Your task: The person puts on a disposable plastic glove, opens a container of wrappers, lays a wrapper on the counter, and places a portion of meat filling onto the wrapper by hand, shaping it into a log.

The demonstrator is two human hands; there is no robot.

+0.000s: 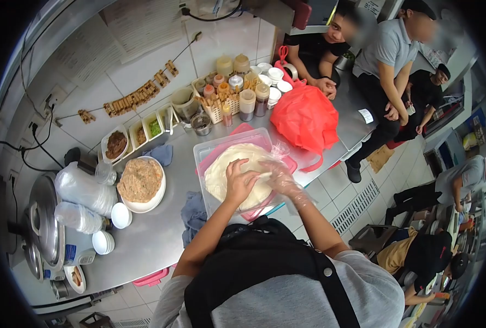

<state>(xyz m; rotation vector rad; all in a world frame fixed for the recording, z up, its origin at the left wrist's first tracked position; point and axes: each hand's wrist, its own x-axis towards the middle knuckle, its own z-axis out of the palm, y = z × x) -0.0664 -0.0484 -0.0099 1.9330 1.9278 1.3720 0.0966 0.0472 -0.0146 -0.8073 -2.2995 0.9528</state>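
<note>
Pale dough [224,164] in a clear container [212,204] at mid-frame, left hand [240,181] bare above it, fingers bent, right hand [278,178] plastic-gloved close beside, grip of both unclear, white bowl [161,192] of minced mixture at left, red bag [304,117] upper right.

Grey short-sleeved shirt [275,298], black apron [243,254], round silver button [328,271], clear glove [302,198] on right hand [277,176]
</note>
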